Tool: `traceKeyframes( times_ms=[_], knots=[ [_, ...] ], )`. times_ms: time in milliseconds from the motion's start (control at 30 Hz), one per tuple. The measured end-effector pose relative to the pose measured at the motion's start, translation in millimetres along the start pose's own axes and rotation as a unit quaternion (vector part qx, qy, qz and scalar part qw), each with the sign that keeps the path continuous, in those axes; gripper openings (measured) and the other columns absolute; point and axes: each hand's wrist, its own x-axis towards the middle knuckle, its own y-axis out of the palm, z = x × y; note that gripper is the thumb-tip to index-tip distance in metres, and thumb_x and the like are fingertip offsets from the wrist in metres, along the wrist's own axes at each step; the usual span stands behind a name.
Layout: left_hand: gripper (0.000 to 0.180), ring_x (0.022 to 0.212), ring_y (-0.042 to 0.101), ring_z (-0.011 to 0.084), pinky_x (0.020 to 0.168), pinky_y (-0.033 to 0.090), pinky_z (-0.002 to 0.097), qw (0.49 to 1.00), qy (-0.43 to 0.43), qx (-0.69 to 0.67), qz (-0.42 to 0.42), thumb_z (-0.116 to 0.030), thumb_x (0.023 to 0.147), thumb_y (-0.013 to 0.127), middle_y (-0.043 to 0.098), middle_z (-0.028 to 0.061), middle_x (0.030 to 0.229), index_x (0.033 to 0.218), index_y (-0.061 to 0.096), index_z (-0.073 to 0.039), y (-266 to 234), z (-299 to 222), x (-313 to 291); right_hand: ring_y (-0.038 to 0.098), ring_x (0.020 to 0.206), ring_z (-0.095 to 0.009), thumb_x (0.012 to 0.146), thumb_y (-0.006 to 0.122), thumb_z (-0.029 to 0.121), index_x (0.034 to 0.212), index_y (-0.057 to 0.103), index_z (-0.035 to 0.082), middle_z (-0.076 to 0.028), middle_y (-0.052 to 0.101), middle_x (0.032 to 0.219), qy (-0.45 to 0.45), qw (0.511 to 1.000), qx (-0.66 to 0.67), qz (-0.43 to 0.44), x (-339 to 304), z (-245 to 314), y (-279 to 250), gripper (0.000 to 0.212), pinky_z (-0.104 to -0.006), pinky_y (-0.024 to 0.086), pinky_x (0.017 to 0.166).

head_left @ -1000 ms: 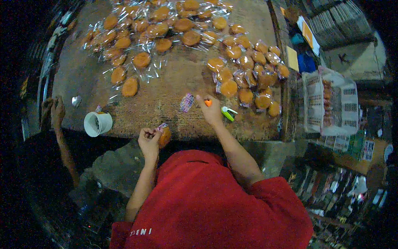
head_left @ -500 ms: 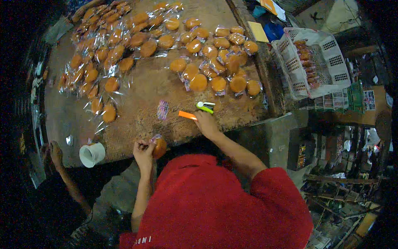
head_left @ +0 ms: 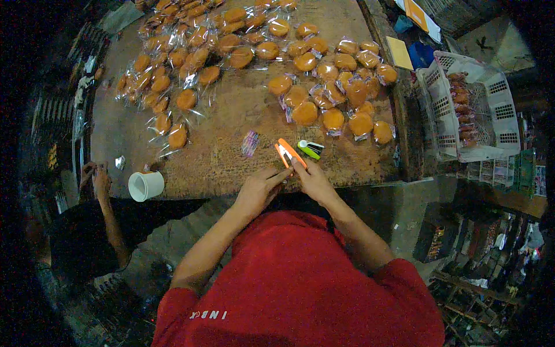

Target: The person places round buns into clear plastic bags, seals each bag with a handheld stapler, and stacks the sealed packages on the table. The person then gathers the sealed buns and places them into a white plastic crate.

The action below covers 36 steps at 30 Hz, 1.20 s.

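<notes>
Between right fingers, an orange stapler

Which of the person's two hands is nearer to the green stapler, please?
The right. The right hand, holding the orange stapler, is just below the green stapler in the picture; the left hand is farther off, below and to its left.

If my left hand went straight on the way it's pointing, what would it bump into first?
Your left hand would most likely meet the orange stapler held in your right hand. They look very close, perhaps already touching; depth is hard to judge from this view.
</notes>
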Motion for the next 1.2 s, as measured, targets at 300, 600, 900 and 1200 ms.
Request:
traceKeyframes(
  times_ms=[300, 600, 900, 1200],
  knots=[
    [0.041, 0.096, 0.068, 0.0324, 0.085, 0.055, 0.0439, 0.983, 0.117, -0.089, 0.113, -0.004, 0.079, 0.072, 0.071, 0.0110, 0.102, 0.120, 0.067, -0.009, -9, 27, -8, 0.049, 0.047, -0.015, 0.103, 0.049, 0.053, 0.085, 0.063, 0.007, -0.002, 0.055, 0.064, 0.177, 0.952, -0.080, 0.238, -2, 38, -42, 0.052, -0.0343, 0.039, 0.042],
    [0.023, 0.081, 0.072, 0.0249, 0.074, 0.056, 0.0359, 0.930, 0.117, -0.326, 0.125, -0.009, 0.076, 0.079, 0.074, 0.0108, 0.095, 0.099, 0.075, -0.005, -78, -1, -28, 0.038, 0.043, -0.007, 0.102, 0.050, 0.046, 0.074, 0.058, 0.008, 0.003, 0.045, 0.055, 0.223, 0.890, -0.034, 0.396, -4, 109, -120, 0.048, -0.0256, 0.029, 0.040],
    [0.027, 0.062, 0.069, 0.0196, 0.058, 0.050, 0.0283, 0.855, 0.110, -0.505, 0.031, -0.016, 0.060, 0.092, 0.072, 0.0097, 0.071, 0.076, 0.074, -0.004, -111, -29, -13, 0.038, 0.041, -0.009, 0.091, 0.059, 0.041, 0.094, 0.066, 0.001, -0.001, 0.047, 0.056, 0.078, 0.785, 0.484, 0.379, -90, 49, -33, 0.041, -0.0247, 0.031, 0.035],
    [0.023, 0.057, 0.052, 0.0085, 0.054, 0.037, 0.0254, 0.892, -0.074, -0.439, 0.076, 0.001, 0.056, 0.086, 0.060, 0.0009, 0.063, 0.073, 0.071, 0.004, -77, -72, 52, 0.068, 0.088, -0.032, 0.096, 0.063, 0.034, 0.104, 0.070, 0.000, -0.017, 0.072, 0.097, -0.044, 0.946, -0.056, -0.315, -42, -98, -155, 0.036, -0.0421, 0.054, 0.081]
  ],
)
